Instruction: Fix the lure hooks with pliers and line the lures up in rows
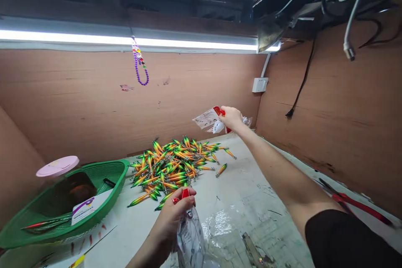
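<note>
My left hand (173, 217) is closed round the top of a clear plastic packet (190, 238) with a red header, near the table's front. My right hand (230, 117) is stretched far out to the back of the bench and grips another packet (209, 120) with a red header and white card, held above the table. Between the two hands lies a heap of green, orange and yellow fishing lures (171, 167) on the white table top (232, 201).
A green plastic basket (103, 209) at the left holds a card, a pen and a jar with a pink lid (57, 166). Red-handled pliers (354, 203) lie at the right. Metal pliers (253, 251) lie at the front. Brown board walls enclose the bench; beads (140, 65) hang from the lamp.
</note>
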